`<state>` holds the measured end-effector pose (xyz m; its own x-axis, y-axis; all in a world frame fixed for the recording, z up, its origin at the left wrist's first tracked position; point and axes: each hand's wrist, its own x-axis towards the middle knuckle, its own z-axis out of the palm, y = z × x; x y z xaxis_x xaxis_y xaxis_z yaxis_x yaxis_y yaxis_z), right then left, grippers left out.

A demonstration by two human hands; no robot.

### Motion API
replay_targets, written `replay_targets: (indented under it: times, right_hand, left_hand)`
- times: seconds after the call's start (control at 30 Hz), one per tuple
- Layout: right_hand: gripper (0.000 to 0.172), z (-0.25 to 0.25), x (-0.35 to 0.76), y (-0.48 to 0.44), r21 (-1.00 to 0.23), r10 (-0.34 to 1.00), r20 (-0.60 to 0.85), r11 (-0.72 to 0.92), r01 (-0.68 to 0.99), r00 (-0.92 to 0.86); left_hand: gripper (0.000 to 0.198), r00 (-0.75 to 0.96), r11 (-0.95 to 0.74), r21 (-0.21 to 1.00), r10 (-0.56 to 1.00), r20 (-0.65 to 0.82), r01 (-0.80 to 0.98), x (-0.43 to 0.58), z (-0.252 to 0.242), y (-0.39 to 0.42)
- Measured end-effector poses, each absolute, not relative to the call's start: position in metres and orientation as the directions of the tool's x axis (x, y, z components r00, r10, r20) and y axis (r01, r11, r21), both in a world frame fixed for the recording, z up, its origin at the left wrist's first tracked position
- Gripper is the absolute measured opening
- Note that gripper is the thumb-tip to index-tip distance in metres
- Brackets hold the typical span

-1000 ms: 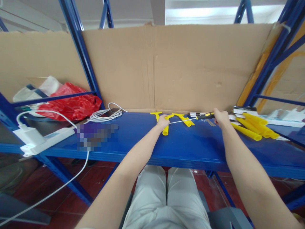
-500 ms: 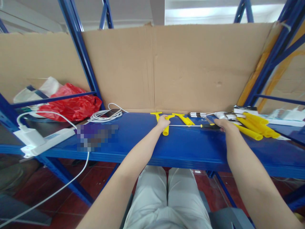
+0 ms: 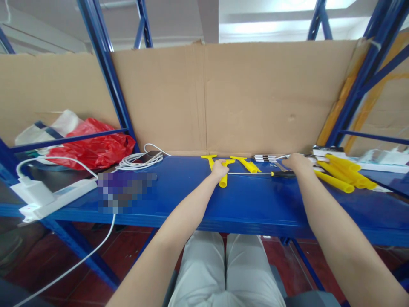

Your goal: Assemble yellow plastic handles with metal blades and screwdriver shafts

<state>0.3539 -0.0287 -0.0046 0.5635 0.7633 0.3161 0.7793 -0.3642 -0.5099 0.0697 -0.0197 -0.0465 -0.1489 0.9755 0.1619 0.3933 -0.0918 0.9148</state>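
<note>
- Yellow T-shaped piece (image 3: 223,181) lies at the middle back of the blue shelf (image 3: 249,204), its stem pointing toward the person.
- Left hand (image 3: 219,168) is clamped over it, fingers curled around the upper stem, and only the lower end pokes out.
- Just right of that, the screwdriver (image 3: 255,173) lies flat, its thin shaft pointing at the left hand and its black-and-yellow handle toward the right.
- Right hand (image 3: 295,162) sits at the handle's far end, knuckles up. Whether it grips the handle or only rests beside it, I cannot tell.
- A second yellow T-piece (image 3: 247,163) lies behind the shaft, near the cardboard sheet (image 3: 255,94).
- Yellow tubes (image 3: 343,175) are heaped just right of the right hand.
- Far left on the shelf are a coiled white cable (image 3: 139,158), a red bag (image 3: 92,143) and a white power strip (image 3: 54,197).
</note>
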Motion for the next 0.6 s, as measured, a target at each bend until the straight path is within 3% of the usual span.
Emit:
replay_targets:
  times: [0.1, 0.17, 0.37, 0.6]
  right_hand:
    - [0.034, 0.001, 0.336, -0.020, -0.318, 0.829, 0.221, -0.436, 0.842, 0.513]
    - [0.038, 0.001, 0.327, -0.011, -0.283, 0.855, 0.199, -0.418, 0.863, 0.479]
    - [0.053, -0.009, 0.315, 0.024, -0.360, 0.809, 0.240, -0.439, 0.823, 0.536]
    - [0.043, -0.025, 0.319, 0.050, -0.468, 0.801, 0.148, -0.459, 0.755, 0.580]
  left_hand:
    - [0.056, -0.142, -0.087, 0.930, 0.979, 0.146, 0.357, 0.070, -0.046, -0.019]
    - [0.057, -0.146, -0.078, 0.951, 0.981, 0.127, 0.298, 0.071, -0.044, -0.020]
    - [0.062, -0.174, -0.043, 0.986, 0.982, 0.071, 0.159, 0.073, -0.041, -0.021]
    - [0.046, -0.171, -0.054, 0.992, 0.983, 0.073, 0.118, 0.075, -0.045, -0.014]
